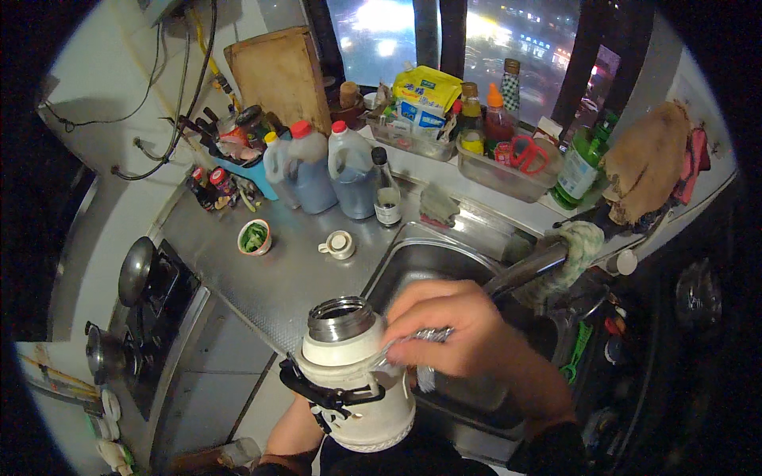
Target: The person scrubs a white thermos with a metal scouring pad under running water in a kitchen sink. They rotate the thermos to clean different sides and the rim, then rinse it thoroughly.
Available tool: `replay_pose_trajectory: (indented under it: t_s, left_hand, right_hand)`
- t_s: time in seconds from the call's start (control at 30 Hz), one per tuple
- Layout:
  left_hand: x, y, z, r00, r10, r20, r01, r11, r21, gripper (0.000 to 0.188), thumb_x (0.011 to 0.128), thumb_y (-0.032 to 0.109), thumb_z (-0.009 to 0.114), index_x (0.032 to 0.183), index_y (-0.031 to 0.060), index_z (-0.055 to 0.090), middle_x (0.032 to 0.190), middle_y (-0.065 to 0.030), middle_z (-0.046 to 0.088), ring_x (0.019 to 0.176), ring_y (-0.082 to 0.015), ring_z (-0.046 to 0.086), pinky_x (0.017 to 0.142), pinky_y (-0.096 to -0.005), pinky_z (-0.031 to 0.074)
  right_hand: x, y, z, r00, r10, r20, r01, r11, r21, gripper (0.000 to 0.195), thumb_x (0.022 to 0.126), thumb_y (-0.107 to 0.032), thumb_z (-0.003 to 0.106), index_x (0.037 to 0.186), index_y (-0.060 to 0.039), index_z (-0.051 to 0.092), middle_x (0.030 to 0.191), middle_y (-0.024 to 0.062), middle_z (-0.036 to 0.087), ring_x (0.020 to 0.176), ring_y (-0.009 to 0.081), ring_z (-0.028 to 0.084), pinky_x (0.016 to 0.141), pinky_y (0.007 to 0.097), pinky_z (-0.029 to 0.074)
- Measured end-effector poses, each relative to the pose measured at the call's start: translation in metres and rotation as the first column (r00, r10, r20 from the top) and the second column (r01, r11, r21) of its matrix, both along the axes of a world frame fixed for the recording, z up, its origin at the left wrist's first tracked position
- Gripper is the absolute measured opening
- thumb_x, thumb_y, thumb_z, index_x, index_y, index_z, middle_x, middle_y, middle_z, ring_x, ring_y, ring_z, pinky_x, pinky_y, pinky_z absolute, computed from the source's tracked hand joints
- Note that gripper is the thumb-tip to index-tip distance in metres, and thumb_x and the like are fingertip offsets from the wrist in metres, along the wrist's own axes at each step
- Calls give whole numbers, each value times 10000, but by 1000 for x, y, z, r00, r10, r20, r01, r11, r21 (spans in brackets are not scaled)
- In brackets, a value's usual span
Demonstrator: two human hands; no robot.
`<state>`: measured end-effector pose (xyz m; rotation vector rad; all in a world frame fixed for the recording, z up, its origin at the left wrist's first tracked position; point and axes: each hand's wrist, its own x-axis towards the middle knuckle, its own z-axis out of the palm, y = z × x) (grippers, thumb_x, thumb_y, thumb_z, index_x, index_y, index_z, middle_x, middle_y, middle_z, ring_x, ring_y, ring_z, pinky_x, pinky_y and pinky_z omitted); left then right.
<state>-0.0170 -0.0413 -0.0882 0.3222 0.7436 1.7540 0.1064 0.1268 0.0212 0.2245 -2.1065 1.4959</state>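
My right hand (pixel 449 333) pinches a silvery, wiry scrubber (pixel 437 335) against the side of a white insulated bottle (pixel 369 410), near its shoulder. More of the silvery strands hang below my fingers. The bottle is uncapped and slightly tilted, with its threaded steel mouth (pixel 340 321) facing up. A black carrying strap with a buckle (pixel 333 392) hangs on its front. My left hand (pixel 305 410) supports the bottle from behind, its fingers mostly hidden by the body. A cream-coloured lid (pixel 340 244) with a loop lies on the steel counter (pixel 286 273).
A stainless sink (pixel 428 262) lies right of the bottle, beneath a faucet (pixel 530 268) wrapped in cloth. On the counter stand a cup of chopped greens (pixel 255 237), large plastic jugs (pixel 354 178) and a dark sauce bottle (pixel 387 196). A gas stove (pixel 161 285) is at left.
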Motion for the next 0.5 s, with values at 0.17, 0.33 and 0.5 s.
replay_pose_trajectory:
  t_s: [0.17,0.33,0.5]
  left_hand:
    - [2,8,-8,1000,-23,20,22,1000,8,403,906,315,386,1149,-3,438,1112,-190,523,985,-274,544,851,-402,464]
    - [-1,5,-8,999,-26,37,26,999,20,400,909,314,377,1142,-6,440,1105,-193,525,977,-275,547,843,-402,468]
    - [2,7,-12,997,-39,63,36,999,35,398,913,313,368,1135,-9,441,1098,-196,527,969,-277,549,836,-402,472]
  right_hand:
    - [0,-9,2,999,-28,44,26,999,38,139,665,-38,716,775,3,642,774,104,609,695,208,597,618,289,468]
    - [7,6,-18,997,-46,59,45,999,16,125,661,-24,711,764,4,645,768,108,611,688,210,596,619,293,470]
    - [-2,-8,1,1000,7,-19,-5,997,71,121,678,-47,713,772,-9,648,763,97,608,687,207,593,601,287,459]
